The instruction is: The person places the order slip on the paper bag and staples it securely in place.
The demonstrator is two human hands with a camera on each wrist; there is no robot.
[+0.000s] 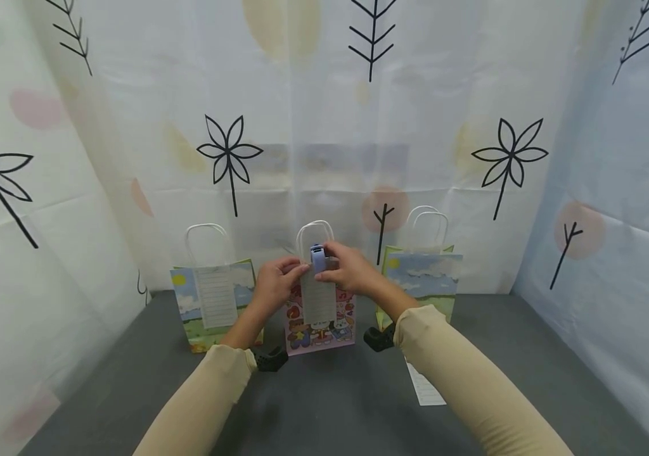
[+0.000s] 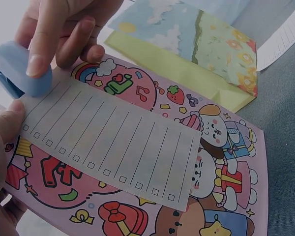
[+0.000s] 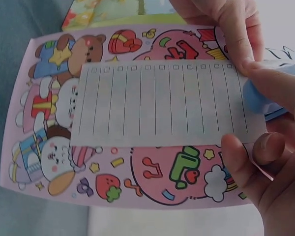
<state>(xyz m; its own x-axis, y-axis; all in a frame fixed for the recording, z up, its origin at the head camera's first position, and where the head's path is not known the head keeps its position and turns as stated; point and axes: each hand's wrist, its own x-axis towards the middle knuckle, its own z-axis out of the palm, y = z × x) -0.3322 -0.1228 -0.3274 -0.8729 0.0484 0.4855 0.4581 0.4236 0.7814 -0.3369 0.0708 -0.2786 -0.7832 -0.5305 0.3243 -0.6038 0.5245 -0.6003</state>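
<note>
A pink paper bag (image 1: pixel 347 323) with cartoon animals stands in the middle. Against its front hangs a lined checklist slip (image 2: pixel 113 142), its top end at the bag's top edge. My right hand (image 1: pixel 355 272) grips a small light-blue stapler (image 1: pixel 317 259) over that top edge, thumb on one side and fingers on the other. From the left, my left hand (image 1: pixel 273 285) pinches the slip and the bag's edge beside the stapler. The stapler's jaws overlap the end of the slip in both wrist views. White twisted handles (image 1: pixel 315 225) rise behind the hands.
On the left stands a landscape-print bag (image 1: pixel 184 294) with a checklist slip (image 1: pixel 216 297) on its front. A similar bag (image 1: pixel 424 272) stands at the right. Another slip (image 1: pixel 428 389) lies on the grey table (image 1: pixel 324 411) by my right forearm. Patterned curtain (image 1: pixel 324 126) encloses the back and sides.
</note>
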